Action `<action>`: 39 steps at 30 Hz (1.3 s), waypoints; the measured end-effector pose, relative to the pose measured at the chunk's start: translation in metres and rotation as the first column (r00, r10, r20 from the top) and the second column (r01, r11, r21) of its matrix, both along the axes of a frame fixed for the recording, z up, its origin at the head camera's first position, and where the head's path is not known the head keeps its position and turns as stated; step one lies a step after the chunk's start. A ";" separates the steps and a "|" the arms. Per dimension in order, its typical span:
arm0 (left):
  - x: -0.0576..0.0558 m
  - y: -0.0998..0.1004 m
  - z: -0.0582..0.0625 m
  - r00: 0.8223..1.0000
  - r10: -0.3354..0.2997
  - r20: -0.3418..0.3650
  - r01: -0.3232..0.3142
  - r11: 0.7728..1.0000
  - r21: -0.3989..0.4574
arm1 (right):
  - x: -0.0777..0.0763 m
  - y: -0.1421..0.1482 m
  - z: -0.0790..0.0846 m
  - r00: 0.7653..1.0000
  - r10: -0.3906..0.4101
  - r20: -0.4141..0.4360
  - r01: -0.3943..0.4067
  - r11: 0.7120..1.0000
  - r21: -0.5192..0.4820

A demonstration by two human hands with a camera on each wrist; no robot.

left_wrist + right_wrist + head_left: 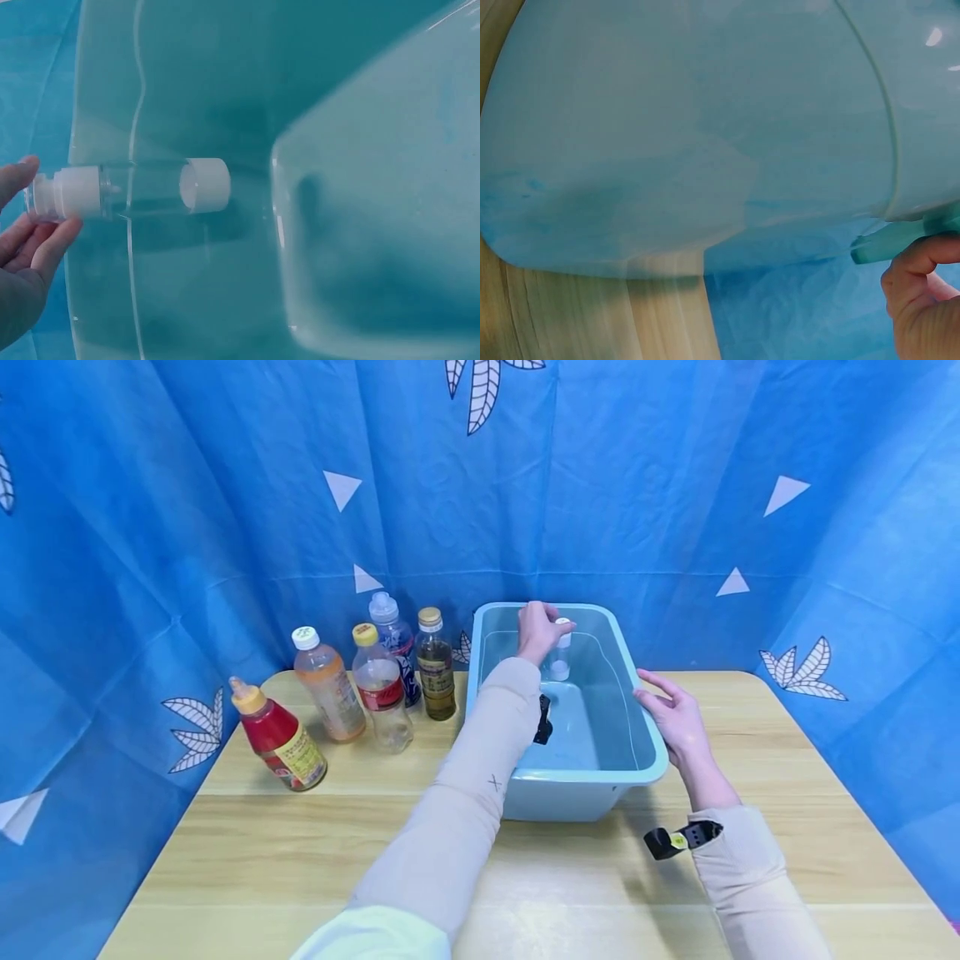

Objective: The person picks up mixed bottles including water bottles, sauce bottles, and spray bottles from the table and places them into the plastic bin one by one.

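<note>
A light blue plastic basin point(568, 775) stands on the table. Over its far part, my left hand point(537, 628) pinches a small clear pump bottle point(560, 665) by its top. The bottle point(154, 187) has a white collar and a white base, and it hangs upright inside the basin near the far wall. Thumb and fingers of the left hand point(30, 255) lie on either side of the clear cap. On the basin's right rim, my right hand point(675, 714) grips the edge; in the right wrist view the curled fingers of that hand point(930, 289) show beside the rim.
Left of the basin stand several bottles: a red sauce bottle point(281, 735), an orange drink bottle point(330, 689), a red-labelled bottle point(382, 693), a blue-labelled bottle point(396, 643) and a dark amber bottle point(436, 668). A blue curtain point(637, 485) hangs behind the wooden table point(300, 860).
</note>
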State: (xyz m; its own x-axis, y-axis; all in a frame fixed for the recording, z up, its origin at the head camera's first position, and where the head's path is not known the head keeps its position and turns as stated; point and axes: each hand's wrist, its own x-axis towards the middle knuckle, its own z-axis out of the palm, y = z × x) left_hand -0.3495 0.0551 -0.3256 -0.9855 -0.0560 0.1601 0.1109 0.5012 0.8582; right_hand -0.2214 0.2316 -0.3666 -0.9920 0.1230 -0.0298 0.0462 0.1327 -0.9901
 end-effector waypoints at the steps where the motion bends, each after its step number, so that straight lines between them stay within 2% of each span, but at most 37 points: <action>1: -0.001 0.001 -0.002 1.000 -0.003 0.002 0.003 1.000 0.002 | 0.000 0.000 0.000 1.000 0.001 -0.002 -0.001 1.000 -0.001; 8: -0.008 0.008 -0.012 1.000 -0.021 0.018 0.021 0.999 -0.025 | 0.001 -0.001 0.001 1.000 0.006 -0.004 -0.006 1.000 -0.030; 16: -0.009 0.016 -0.020 0.995 -0.013 0.094 0.015 1.000 -0.016 | 0.000 0.001 -0.001 1.000 0.005 -0.005 -0.006 0.999 -0.044; 24: -0.013 0.019 -0.025 0.992 -0.034 0.124 0.041 0.998 -0.057 | 0.000 -0.001 -0.001 1.000 0.004 -0.009 -0.005 0.998 -0.062; 32: -0.018 0.021 -0.030 0.982 -0.071 0.175 0.088 0.992 -0.090 | 0.000 -0.002 -0.002 1.000 0.001 -0.001 -0.001 0.999 -0.045; 39: -0.021 0.021 -0.032 0.980 -0.088 0.180 0.112 0.986 -0.127 | 0.001 -0.001 -0.002 1.000 -0.006 0.009 0.006 1.000 0.008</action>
